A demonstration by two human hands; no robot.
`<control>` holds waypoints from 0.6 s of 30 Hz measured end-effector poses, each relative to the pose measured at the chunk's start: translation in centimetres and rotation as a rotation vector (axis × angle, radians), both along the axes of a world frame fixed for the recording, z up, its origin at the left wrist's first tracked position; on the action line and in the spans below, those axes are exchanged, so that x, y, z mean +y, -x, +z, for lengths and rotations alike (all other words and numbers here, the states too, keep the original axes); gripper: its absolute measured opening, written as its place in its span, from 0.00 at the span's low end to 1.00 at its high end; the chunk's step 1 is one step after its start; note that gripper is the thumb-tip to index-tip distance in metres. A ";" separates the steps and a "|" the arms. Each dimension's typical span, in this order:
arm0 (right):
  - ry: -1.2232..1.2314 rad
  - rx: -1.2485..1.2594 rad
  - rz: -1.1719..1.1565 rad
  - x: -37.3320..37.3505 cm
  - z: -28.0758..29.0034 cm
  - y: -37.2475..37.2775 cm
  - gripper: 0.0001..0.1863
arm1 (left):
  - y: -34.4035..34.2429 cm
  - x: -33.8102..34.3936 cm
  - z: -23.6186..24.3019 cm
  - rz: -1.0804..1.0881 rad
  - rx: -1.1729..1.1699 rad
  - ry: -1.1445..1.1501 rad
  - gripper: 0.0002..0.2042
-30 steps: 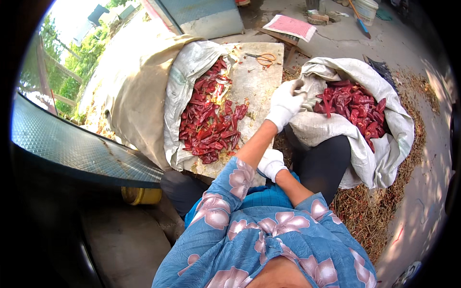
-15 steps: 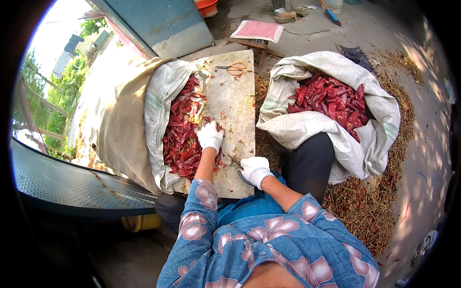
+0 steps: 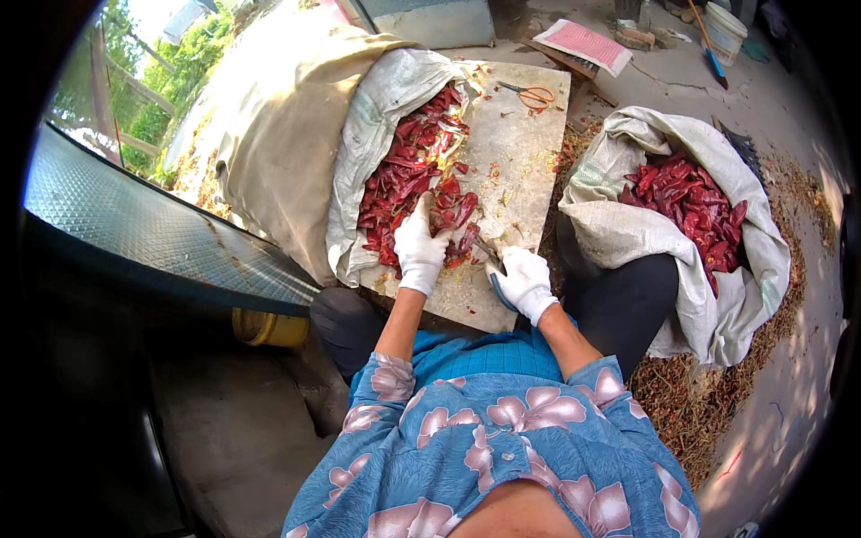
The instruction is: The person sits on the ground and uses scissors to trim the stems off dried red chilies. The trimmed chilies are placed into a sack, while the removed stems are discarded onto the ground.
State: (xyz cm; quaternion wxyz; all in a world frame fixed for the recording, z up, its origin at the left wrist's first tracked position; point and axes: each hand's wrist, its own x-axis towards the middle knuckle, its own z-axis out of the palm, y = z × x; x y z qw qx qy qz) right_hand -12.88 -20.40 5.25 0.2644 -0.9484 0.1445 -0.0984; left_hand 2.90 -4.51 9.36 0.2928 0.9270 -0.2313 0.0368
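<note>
White cotton covers both hands. The left hand (image 3: 420,251) lies palm down, fingers curled over a small heap of dried red chilli pods (image 3: 448,211) on the pale, worn cutting board (image 3: 520,152) across the lap. It is pressing and gathering them; whether any single pod is pinched cannot be told. The right hand (image 3: 523,280) is closed round the blue handles of a pair of scissors (image 3: 491,260), whose blades point toward that heap, just beside the left fingertips.

To do this well, I judge, the left hand should draw out one pod at a time, stem toward the blades, with the fingertips kept back from the cut. Short snips over the board would let stems and seeds fall there rather than into the sorted pile.

Further out, the uncut pods spill from a white woven sack (image 3: 377,117) along the board's left edge. A second white woven sack (image 3: 628,224), open and partly filled with red pods, stands to the right against the dark trouser leg. Orange-handled scissors (image 3: 535,94) lie at the board's far end. Dry stems and husks (image 3: 708,394) litter the ground on the right.

Half a second ago the left hand lay a little further up the heap and the right sat empty-looking near the board's lower edge. A second ago the left hand was reaching into the right-hand sack.
</note>
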 end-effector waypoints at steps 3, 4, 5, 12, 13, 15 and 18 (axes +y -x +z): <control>0.102 -0.015 0.025 0.3 0.7 0.1 0.21 | 1.8 0.5 1.1 -0.003 -0.206 -0.223 0.47; 0.113 -0.015 0.037 0.4 1.1 0.1 0.20 | 2.1 0.6 0.9 -0.013 -0.299 -0.280 0.49; 0.189 -0.030 0.050 0.5 1.0 0.1 0.19 | 2.3 0.3 1.3 -0.034 -0.292 -0.296 0.52; 0.306 -0.076 0.073 0.4 0.4 0.2 0.17 | 4.4 -1.4 2.3 -0.074 -0.160 -0.470 0.55; 0.309 -0.070 0.085 0.3 0.3 0.2 0.17 | 4.6 -1.3 2.6 -0.069 -0.170 -0.474 0.52; 0.262 -0.064 0.100 0.3 0.2 0.4 0.17 | 4.7 -1.3 3.5 -0.037 -0.023 -0.410 0.51; 0.036 -0.084 0.088 1.0 0.4 0.6 0.18 | 3.8 0.1 0.9 -0.058 0.116 -0.132 0.38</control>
